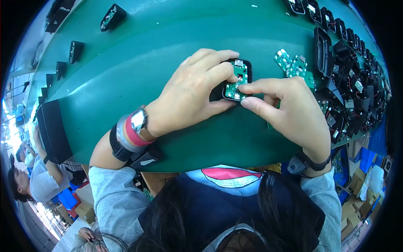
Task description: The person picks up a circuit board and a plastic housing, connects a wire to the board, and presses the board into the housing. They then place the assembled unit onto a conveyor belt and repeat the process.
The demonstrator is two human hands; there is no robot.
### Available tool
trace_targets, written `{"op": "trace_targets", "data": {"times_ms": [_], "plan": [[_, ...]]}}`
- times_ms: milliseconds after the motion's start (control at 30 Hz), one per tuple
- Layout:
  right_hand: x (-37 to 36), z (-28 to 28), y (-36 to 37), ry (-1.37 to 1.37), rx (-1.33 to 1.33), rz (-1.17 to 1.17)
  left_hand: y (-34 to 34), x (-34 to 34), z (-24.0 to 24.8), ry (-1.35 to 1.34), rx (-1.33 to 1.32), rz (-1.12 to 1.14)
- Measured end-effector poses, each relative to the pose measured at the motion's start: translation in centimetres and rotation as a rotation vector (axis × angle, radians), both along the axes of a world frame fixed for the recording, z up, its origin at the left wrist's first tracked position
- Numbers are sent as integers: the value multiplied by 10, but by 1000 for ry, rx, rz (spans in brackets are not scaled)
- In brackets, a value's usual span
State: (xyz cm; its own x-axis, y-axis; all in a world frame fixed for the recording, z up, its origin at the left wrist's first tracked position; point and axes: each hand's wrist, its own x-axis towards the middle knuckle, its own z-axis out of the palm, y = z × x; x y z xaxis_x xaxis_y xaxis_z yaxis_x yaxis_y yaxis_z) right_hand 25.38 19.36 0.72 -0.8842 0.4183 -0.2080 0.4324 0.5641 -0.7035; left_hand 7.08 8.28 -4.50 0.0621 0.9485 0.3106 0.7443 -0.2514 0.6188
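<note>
A green circuit board (240,72) sits in a small black plastic housing (250,69) on the green tabletop in front of me. My left hand (197,82) is closed around the housing's left side, thumb at the near edge, with a bent finger pressing on the board. From the right, my right hand (289,103) reaches in; its index fingertip touches the board's lower part and its thumb lies at the housing's near right corner. Just beyond that hand lie several loose green circuit boards (297,65), partly hidden by it.
At the right is a heap of black housings with wires and small parts (346,92), beside an upright black case shell (322,52). Rows of housings line the far right and far left. A black box (54,132) stands at the left edge, with a person (44,180) beyond it.
</note>
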Motion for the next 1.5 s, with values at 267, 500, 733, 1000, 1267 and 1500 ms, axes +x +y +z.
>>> {"op": "trace_targets", "data": {"times_ms": [267, 500, 733, 1000, 1267, 1500], "plan": [[-12, -24, 1, 338, -859, -175, 1, -5, 7, 105, 408, 104], [-20, -33, -4, 371, -912, -197, 0, -5, 10, 164, 471, 120], [-15, -38, 7, 384, -1091, -140, -2, -1, 11, 192, 458, 90], [-17, -34, -7, 565, -576, -266, 22, -25, 17, 116, 531, 145], [-17, -44, -7, 530, 47, -200, 106, -120, -6, 277, 51, 694], [-18, -41, -13, 550, 120, -167, 87, -115, 2, 488, -45, 618]]}}
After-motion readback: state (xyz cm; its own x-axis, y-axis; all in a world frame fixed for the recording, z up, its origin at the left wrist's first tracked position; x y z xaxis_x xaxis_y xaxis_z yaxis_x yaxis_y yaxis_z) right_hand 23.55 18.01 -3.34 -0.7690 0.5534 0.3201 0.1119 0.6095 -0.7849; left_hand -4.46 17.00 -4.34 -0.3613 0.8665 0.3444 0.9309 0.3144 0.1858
